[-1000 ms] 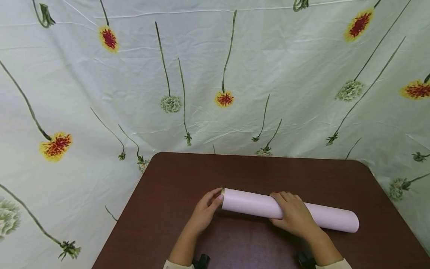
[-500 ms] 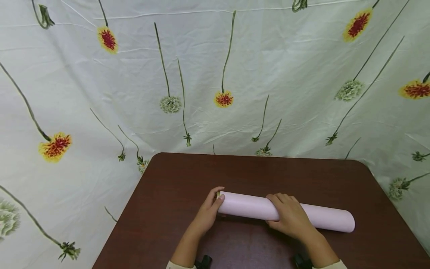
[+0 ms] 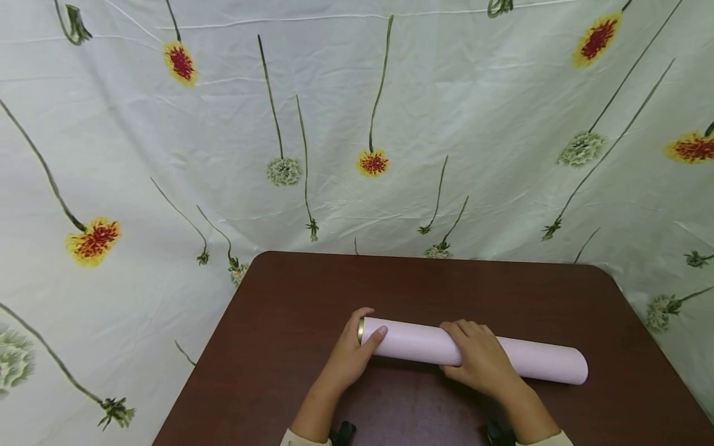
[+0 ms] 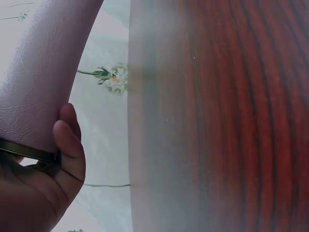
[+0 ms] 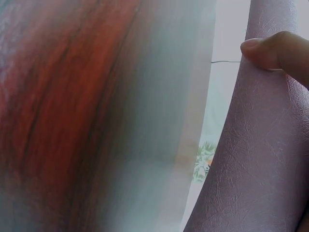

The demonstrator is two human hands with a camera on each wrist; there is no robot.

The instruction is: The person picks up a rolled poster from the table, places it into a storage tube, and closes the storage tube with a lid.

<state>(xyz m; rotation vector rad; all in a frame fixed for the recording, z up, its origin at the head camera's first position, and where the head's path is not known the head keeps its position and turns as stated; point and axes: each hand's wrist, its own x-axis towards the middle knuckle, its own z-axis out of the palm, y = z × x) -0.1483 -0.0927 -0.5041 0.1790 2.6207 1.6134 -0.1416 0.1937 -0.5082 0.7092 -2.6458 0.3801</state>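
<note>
A long pale pink tube (image 3: 413, 341) with a creased, leather-like surface lies crosswise over the dark table in the head view. Its left end carries a gold rim (image 3: 361, 331). My left hand (image 3: 347, 356) grips that end, thumb along the near side and fingers round the far side. In the left wrist view, curled fingers (image 4: 70, 140) press the tube just past the dark-looking rim (image 4: 26, 150). My right hand (image 3: 484, 359) holds the tube from above near its middle, and its thumb (image 5: 265, 52) presses the side in the right wrist view. The tube's underside is hidden.
A reddish-brown wooden table (image 3: 312, 285) with rounded far corners lies under both hands. Behind and beside it hangs a white cloth (image 3: 334, 204) printed with flowers. Dark wrist straps (image 3: 343, 432) show near the front edge.
The tube has shifted slightly left. My left hand has gone from touching its end to wrapping round it, the thumb sliding onto the near side. My right hand has moved left with the tube.
</note>
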